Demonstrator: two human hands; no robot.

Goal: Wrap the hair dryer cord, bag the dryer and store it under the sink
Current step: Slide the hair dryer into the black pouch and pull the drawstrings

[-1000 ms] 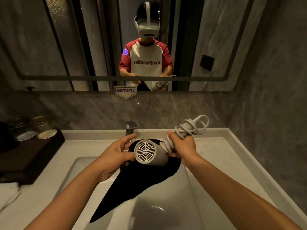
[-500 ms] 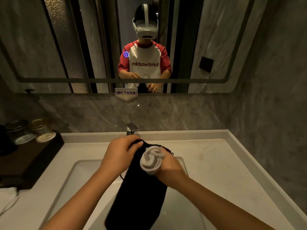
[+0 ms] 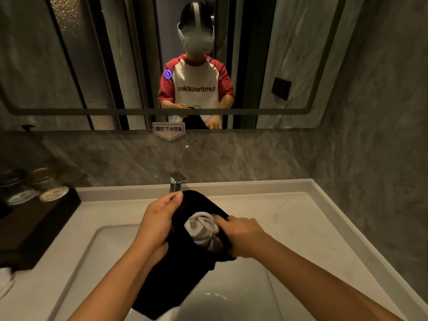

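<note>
A black cloth bag hangs over the sink basin, held between both hands. The white hair dryer is almost wholly inside it; only its coiled white cord shows at the bag's mouth. My left hand grips the bag's left and far rim. My right hand grips the bag's right rim, fingers touching the cord bundle. The dryer body is hidden in the bag.
A chrome tap stands just behind the bag. A dark wooden tray with lidded glass jars sits on the left of the pale counter. A white towel lies at the left edge. A mirror above shows a person.
The dryer, held above the open bag a second ago, has gone down into it. My right hand has shifted from the cord bundle to the bag's rim, and the bag is pulled higher.
</note>
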